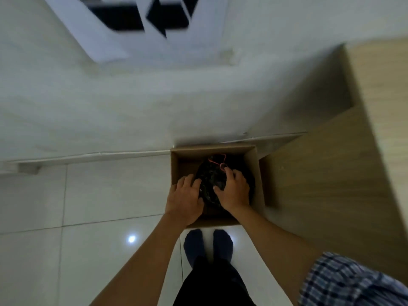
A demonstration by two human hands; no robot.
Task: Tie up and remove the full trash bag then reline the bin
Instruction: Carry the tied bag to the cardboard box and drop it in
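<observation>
White floor tiles (99, 195) meet a white wall, with a wooden cabinet (331, 184) at right. Against the wall stands a cardboard box (260, 173) holding the black trash bag (212, 175), red drawstring (217, 160) on top. Both hands, left hand (185, 199) and right hand (234, 191), rest on the bag with fingers spread.

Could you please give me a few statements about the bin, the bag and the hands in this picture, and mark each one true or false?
1. The bin is a cardboard box. True.
2. The trash bag is white. False: it is black, with a red drawstring.
3. Both the left hand and the right hand are on the bag. True.
4. The bag lies on the floor tiles. False: it sits inside the box.
</observation>
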